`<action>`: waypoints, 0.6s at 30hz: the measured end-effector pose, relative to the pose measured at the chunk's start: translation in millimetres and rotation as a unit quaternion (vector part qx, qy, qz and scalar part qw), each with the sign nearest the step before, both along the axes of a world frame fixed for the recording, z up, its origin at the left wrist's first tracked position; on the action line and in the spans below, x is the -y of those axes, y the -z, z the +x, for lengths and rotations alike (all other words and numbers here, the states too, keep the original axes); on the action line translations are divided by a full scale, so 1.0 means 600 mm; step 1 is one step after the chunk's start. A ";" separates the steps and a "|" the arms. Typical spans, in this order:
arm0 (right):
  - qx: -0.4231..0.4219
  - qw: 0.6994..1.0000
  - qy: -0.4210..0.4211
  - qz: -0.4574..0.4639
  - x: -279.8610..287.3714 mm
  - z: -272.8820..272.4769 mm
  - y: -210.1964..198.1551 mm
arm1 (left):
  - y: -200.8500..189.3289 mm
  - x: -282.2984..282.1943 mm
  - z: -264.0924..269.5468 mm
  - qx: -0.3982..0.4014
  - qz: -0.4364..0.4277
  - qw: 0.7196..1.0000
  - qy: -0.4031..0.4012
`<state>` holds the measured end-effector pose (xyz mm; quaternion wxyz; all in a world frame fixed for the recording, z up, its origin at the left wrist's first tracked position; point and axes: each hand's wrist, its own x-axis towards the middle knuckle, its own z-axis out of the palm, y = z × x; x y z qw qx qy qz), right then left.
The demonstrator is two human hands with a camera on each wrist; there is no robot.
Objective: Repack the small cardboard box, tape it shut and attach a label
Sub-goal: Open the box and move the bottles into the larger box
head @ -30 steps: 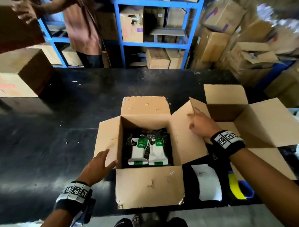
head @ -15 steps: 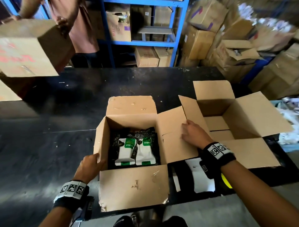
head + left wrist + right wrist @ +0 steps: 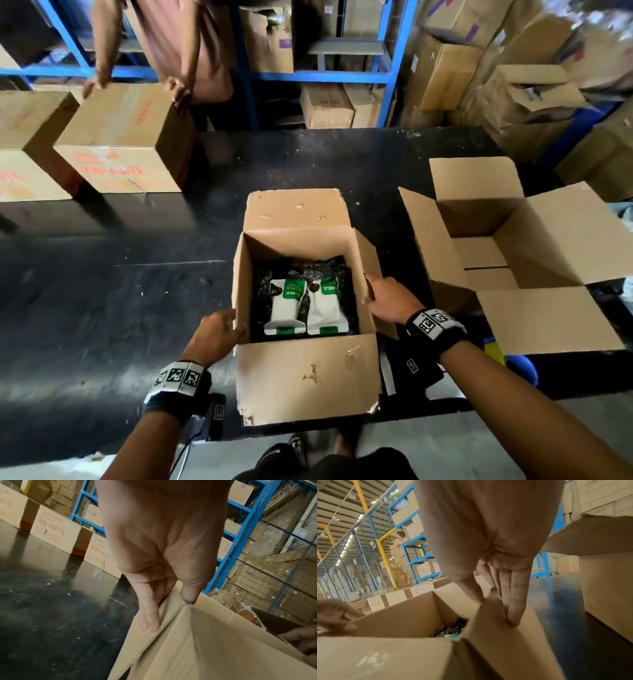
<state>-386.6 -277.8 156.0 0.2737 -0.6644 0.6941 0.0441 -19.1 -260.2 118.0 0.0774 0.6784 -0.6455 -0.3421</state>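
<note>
The small cardboard box (image 3: 308,377) stands open on the black table (image 3: 120,291) in front of me. Two white and green pouches (image 3: 305,305) lie inside it on dark packing. The far flap lies back and the near flap hangs towards me. My left hand (image 3: 233,325) pinches the left side flap (image 3: 197,635), thumb on the inner side and fingers (image 3: 149,618) outside, and holds it upright. My right hand (image 3: 371,291) pinches the right side flap (image 3: 496,635) the same way, with its fingers (image 3: 511,615) on the outer face.
A larger empty box (image 3: 548,240) stands open just to the right. At the back left another person (image 3: 178,51) holds a closed box (image 3: 120,144) beside a second one (image 3: 27,154). A white sheet (image 3: 387,377) lies under my right wrist. Blue shelving stands behind.
Both side flaps have swung up from spread out to upright under my hands. The other person has lowered a closed box onto the table at the back left.
</note>
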 end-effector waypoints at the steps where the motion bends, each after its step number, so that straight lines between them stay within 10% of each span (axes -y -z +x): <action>1: -0.018 1.000 0.003 -0.007 0.003 -0.005 0.001 | 0.001 0.002 -0.012 -0.011 0.000 1.000 0.007; 18: 0.095 0.993 0.051 -0.042 0.137 0.046 0.005 | -0.084 0.156 -0.198 0.007 -0.066 0.997 0.028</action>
